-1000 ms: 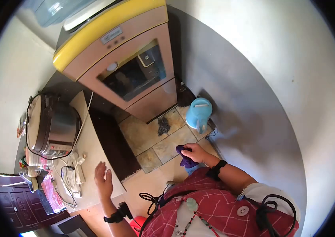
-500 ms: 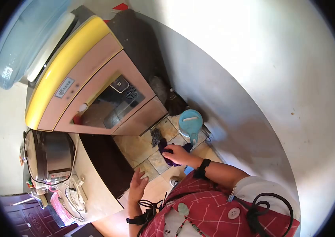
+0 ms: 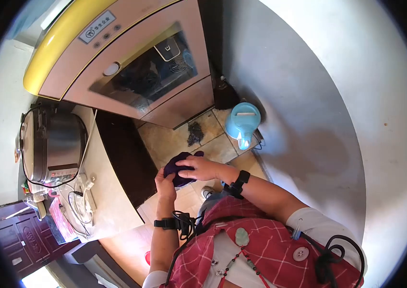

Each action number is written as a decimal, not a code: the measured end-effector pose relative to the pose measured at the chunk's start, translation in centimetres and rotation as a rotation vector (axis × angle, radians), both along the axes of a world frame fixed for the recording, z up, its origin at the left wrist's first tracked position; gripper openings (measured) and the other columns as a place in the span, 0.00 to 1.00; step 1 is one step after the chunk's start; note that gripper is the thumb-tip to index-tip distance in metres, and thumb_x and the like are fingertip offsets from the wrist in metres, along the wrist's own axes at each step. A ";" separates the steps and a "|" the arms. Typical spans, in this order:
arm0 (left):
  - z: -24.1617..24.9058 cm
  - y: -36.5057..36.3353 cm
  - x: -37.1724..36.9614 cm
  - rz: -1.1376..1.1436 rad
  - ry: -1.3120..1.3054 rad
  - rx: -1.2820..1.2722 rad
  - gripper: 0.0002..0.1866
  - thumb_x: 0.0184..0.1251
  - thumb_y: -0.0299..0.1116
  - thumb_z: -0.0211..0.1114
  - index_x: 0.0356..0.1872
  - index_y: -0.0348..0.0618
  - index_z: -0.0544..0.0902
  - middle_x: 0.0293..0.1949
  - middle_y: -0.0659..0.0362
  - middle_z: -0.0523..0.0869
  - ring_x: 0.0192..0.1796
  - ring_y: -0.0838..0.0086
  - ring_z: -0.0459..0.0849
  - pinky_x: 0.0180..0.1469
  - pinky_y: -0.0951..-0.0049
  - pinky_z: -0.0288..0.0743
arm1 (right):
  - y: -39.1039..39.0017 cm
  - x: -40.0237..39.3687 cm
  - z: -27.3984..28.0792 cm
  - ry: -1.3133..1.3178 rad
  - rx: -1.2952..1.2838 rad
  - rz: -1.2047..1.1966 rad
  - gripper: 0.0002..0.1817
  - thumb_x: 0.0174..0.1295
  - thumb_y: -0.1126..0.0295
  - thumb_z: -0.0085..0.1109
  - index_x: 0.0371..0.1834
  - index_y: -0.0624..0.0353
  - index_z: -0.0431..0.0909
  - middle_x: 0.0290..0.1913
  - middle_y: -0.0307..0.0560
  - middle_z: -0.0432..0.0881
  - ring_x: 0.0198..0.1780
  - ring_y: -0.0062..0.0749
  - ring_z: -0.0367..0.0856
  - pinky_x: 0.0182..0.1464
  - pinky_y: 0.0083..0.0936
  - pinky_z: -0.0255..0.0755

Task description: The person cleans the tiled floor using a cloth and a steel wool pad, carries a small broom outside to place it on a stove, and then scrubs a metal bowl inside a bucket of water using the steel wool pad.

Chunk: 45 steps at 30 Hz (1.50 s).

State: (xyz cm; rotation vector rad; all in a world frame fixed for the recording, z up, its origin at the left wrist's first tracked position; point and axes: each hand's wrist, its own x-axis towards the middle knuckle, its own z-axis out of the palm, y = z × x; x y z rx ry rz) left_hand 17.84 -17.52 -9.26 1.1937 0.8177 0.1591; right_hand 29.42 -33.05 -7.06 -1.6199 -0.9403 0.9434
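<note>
A dark purple cloth (image 3: 177,178) is bunched up between my two hands, above the tiled floor. My left hand (image 3: 165,184) grips its left edge with the thumb on top. From the other side my right hand (image 3: 200,169) closes on the cloth, its fingers reaching across the upper face. Past the hands, a dark speckled patch (image 3: 195,134) lies on the tiles (image 3: 162,139). To its right a light blue kettle (image 3: 243,126) stands on the floor by the wall, its handle pointing toward me.
A pink and yellow water dispenser (image 3: 150,91) stands ahead. At left, a rice cooker (image 3: 57,144) and tangled cables (image 3: 81,204) sit on a pale countertop (image 3: 110,206) over a dark cabinet side (image 3: 122,158). The grey and white wall (image 3: 304,110) bounds the right.
My left hand has come to the cloth and closed on it. The cloth, earlier hanging from my right hand alone, is now gathered between both. The view has shifted closer to the floor.
</note>
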 end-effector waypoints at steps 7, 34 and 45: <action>-3.0 2.9 1.1 -0.300 0.303 0.684 0.21 0.51 0.28 0.63 0.49 0.34 0.78 0.38 0.48 0.85 0.43 0.62 0.83 0.51 0.69 0.73 | -4.4 1.5 -1.5 -0.312 -0.230 -0.278 0.27 0.57 0.62 0.58 0.59 0.62 0.70 0.51 0.61 0.76 0.51 0.51 0.76 0.53 0.39 0.70; -4.9 -2.9 -17.0 -0.194 0.756 0.153 0.21 0.68 0.36 0.52 0.57 0.34 0.72 0.50 0.45 0.80 0.55 0.60 0.78 0.57 0.63 0.71 | 4.8 41.3 -18.2 -0.494 -0.884 -0.366 0.27 0.52 0.54 0.59 0.47 0.67 0.78 0.50 0.63 0.79 0.51 0.52 0.78 0.54 0.39 0.72; -7.8 -5.6 -19.7 -0.009 0.606 -0.112 0.21 0.72 0.35 0.49 0.61 0.34 0.69 0.49 0.49 0.81 0.54 0.66 0.79 0.60 0.72 0.69 | 5.1 41.5 -19.5 -0.539 -0.872 -0.368 0.25 0.53 0.55 0.59 0.45 0.66 0.79 0.50 0.62 0.79 0.52 0.52 0.78 0.54 0.39 0.72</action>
